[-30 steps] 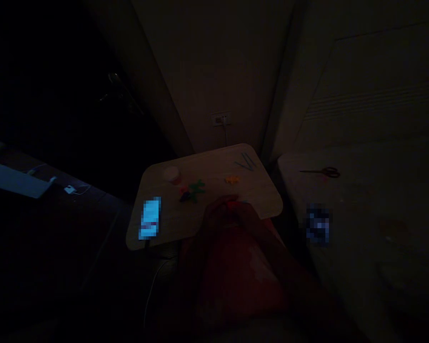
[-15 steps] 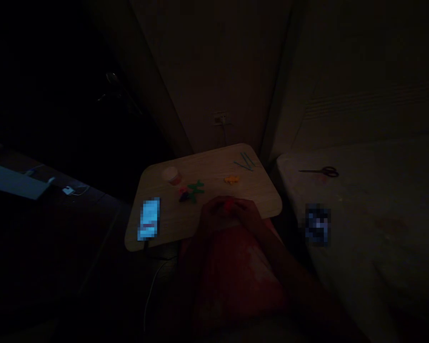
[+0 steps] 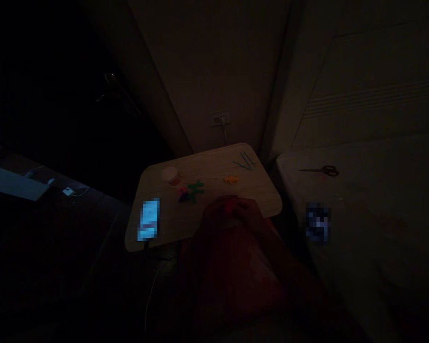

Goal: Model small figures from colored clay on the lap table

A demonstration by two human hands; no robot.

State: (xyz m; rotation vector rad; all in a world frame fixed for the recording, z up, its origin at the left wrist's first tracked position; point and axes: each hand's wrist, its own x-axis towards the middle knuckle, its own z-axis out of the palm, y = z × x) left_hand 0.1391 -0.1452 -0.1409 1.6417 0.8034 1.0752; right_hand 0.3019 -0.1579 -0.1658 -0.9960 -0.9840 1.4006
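In dim light, my left hand (image 3: 213, 210) and my right hand (image 3: 248, 211) meet at the near edge of a small wooden table (image 3: 178, 224). Both are closed around a small red lump of modelling dough (image 3: 229, 206), which shows between the fingers; its exact shape is hard to make out. Just beyond my hands lies an orange dough figure (image 3: 231, 179). Farther left are green dough pieces (image 3: 195, 188), touching or close to a dark blue piece (image 3: 183, 196) and a pink piece (image 3: 183, 189). Behind these stands a tub with a pale lid (image 3: 170, 174).
Several thin blue-green sticks (image 3: 244, 162) lie at the table's far right. A lit, blurred phone-like screen (image 3: 149, 220) rests at the left edge. Scissors (image 3: 321, 170) lie on a pale surface to the right. A wall socket (image 3: 220, 118) with a plugged cable is behind.
My fingers have shifted around the red dough, staying in nearly the same place. A small bluish spot beside my right hand one second ago no longer shows. The things on the table have not moved.
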